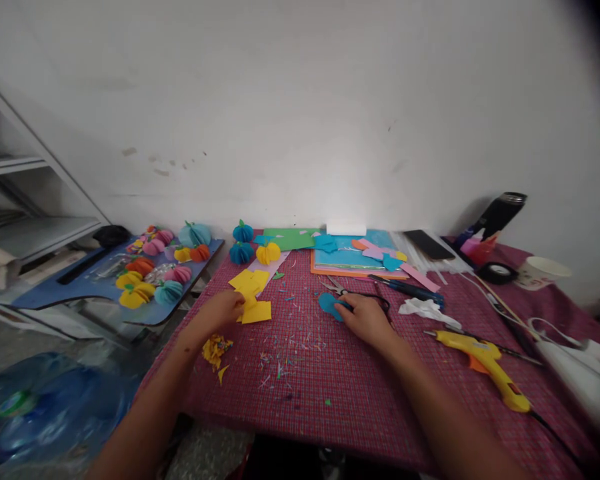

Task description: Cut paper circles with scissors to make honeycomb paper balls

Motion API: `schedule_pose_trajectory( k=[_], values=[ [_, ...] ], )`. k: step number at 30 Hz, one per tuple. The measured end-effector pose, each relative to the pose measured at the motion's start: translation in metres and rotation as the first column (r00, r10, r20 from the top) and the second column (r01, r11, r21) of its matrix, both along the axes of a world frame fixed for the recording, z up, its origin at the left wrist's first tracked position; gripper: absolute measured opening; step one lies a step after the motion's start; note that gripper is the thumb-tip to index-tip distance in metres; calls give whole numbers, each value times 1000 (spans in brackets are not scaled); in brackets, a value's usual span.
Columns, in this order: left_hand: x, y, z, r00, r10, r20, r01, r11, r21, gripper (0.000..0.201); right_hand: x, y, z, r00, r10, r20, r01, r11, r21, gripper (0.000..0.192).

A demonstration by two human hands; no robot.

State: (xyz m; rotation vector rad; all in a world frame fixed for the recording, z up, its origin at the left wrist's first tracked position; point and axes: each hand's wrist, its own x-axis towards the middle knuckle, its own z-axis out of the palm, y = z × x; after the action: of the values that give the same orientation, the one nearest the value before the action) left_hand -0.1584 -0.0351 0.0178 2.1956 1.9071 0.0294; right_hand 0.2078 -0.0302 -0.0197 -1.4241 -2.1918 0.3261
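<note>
My left hand [226, 311] rests at the left of the table, its fingers curled on one of several yellow paper pieces [257, 312]. A rounded blue paper piece [329, 305] is at the fingertips of my right hand [365, 317], which pinches its edge. Just behind that hand lies a pair of scissors [336, 287], blades pointing left and dark handles partly covered by the hand. Crumpled yellow paper scraps [213, 351] lie below my left hand.
Behind stand paper pumpkins [241, 252] and blue paper sheets [353, 257]. A yellow glue gun [485, 363], screwdriver [415, 291], crumpled tissue [424, 309], phone [429, 245] and paper cup [543, 272] are at right. More paper pumpkins cover a blue side table [97, 293]. Water bottles [65, 413] lie on the floor.
</note>
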Motion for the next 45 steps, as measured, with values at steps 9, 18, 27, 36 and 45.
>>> schedule_pose_trajectory(
  k=[9,18,27,36,45],
  values=[
    [0,-3,15,992,65,-107,-48,988,149,29,2,0,-1,999,17,44,-17,1000,-19,24],
    [41,-15,24,958,90,272,-187,917,352,25,2,-1,0,976,-164,146,162,986,26,21],
    [148,24,3,179,130,975,-120,987,-110,30,19,15,2,803,-271,-531,278,958,-68,26],
    [174,29,-45,-47,302,952,89,951,-297,30,13,14,13,193,-278,-941,-169,935,-311,24],
    [177,28,-51,-26,286,958,34,958,-285,35,-4,-3,17,378,-211,-901,-225,923,-311,24]
  ],
)
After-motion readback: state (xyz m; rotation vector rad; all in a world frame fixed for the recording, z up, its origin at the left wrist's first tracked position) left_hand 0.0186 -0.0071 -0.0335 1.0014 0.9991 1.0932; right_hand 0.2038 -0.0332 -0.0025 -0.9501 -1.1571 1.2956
